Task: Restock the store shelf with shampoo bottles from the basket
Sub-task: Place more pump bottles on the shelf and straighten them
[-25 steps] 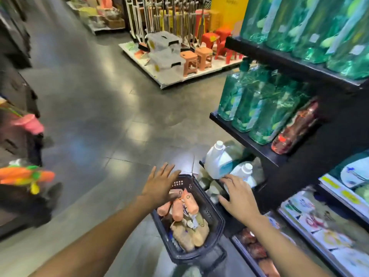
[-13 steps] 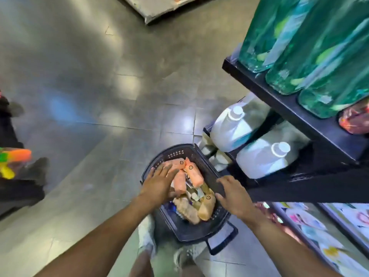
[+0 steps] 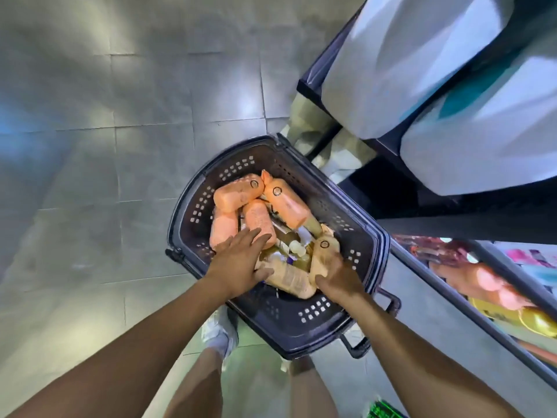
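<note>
A dark plastic basket (image 3: 358, 236) stands on the floor below me, filled with several orange shampoo bottles (image 3: 286, 200) and tan bottles. My left hand (image 3: 241, 260) lies flat, fingers apart, over an orange bottle (image 3: 256, 218) and a tan bottle (image 3: 289, 279) lying on its side. My right hand (image 3: 337, 276) grips the lower end of an upright tan bottle (image 3: 324, 254) near the basket's right side. The dark store shelf (image 3: 428, 224) rises to the right of the basket.
Large white jugs (image 3: 470, 152) fill the shelf at upper right. Lower shelves on the right hold orange and yellow bottles (image 3: 494, 288). Grey tiled floor (image 3: 120, 146) spreads to the left. My legs and a white shoe (image 3: 220, 336) are just behind the basket.
The view has tilted down and closer over the basket. Both hands have dropped into it; my right hand has closed on a tan bottle, my left has settled on the bottles.
</note>
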Motion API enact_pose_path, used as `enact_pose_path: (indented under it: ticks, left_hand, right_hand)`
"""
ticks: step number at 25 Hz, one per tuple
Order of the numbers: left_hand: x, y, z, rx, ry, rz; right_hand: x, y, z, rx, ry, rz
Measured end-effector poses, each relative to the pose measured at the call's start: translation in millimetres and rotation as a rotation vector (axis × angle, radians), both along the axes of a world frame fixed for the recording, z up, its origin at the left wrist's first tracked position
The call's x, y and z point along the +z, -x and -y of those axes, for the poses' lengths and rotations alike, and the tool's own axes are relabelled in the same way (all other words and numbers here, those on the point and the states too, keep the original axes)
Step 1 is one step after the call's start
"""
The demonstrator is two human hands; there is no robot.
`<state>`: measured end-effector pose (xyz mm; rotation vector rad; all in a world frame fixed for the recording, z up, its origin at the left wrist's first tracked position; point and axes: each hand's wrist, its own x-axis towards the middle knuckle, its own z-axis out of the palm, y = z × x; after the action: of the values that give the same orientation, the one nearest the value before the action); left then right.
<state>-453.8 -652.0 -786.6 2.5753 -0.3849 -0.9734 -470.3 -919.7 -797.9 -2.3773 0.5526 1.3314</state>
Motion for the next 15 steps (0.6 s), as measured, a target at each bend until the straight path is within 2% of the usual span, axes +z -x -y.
enact_pose_path:
  ticks: [3, 6, 8, 11, 13, 15]
  left_hand:
    - [-33.0, 7.2, -8.5, 0.022, 0.06, -0.017]
    - [-48.2, 11.0, -13.0, 0.032, 0.101, 0.01]
    - [-48.6, 11.6, -13.3, 0.048, 0.129, 0.004]
    - [-43.1, 8.9, -12.6, 0.097, 0.179, -0.04]
    - [-32.4, 6.8, -9.4, 0.176, 0.221, -0.083]
    - [-19.4, 3.8, -2.2, 0.278, 0.229, -0.133]
  right_hand:
    - [-47.6, 6.8, -14.3, -0.054, 0.145, -0.026]
    - [-66.5, 5.8, -23.0, 0.025, 0.335, -0.048]
    - [-69.9, 0.5, -23.9, 0.07, 0.361, -0.089]
    - [-78.5, -13.2, -18.1, -0.035, 0.255, -0.201]
    - [-67.8, -22.2, -16.2, -0.261, 0.08, -0.283]
    - [-45.3, -23.5, -13.9, -0.506, -0.068, -0.261]
